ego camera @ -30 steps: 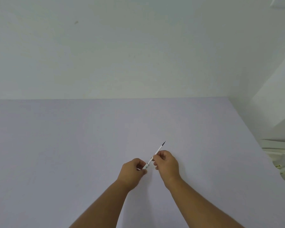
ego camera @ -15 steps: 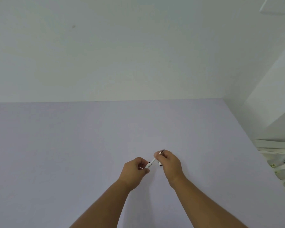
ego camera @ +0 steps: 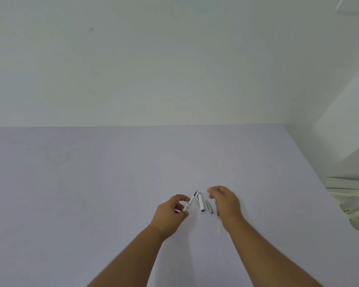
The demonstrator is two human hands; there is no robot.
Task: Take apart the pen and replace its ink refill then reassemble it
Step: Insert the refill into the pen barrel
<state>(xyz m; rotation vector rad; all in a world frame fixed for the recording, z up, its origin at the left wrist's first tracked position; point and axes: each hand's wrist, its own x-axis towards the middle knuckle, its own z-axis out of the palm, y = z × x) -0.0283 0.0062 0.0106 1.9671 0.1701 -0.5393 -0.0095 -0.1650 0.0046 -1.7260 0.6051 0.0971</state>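
A person's two bare forearms reach forward over a plain pale lilac worktop (ego camera: 91,193) that meets a white wall.

The left hand (ego camera: 170,212) is loosely curled, and its fingers (ego camera: 183,198) pinch the lower end of a slim white pen body (ego camera: 190,203). The pen body tilts up and away from the hand, with a thin dark refill tip (ego camera: 195,192) sticking out of its far end.

Just to the right of the pen body, a short white pen cap (ego camera: 200,203) lies flat on the worktop, apart from the pen body and roughly parallel to it. Just beside the cap, further right, lies a smaller grey metal pen section (ego camera: 209,206), narrow at its far end. The cap and the section lie close together without touching.

The right hand (ego camera: 224,200) hovers just to the right of the metal section, palm down, fingers (ego camera: 212,191) bent and relaxed, grasping nothing that can be seen. Its near fingers are blurred. Along the inner edge of this hand and wrist, a thin pale stick with a dark end (ego camera: 218,219) shows on the worktop; it is partly hidden by the hand and too faint to identify with certainty.

Far to the right of the pen parts, past the worktop's edge, is a heap of white items (ego camera: 352,206), too blurred to name.
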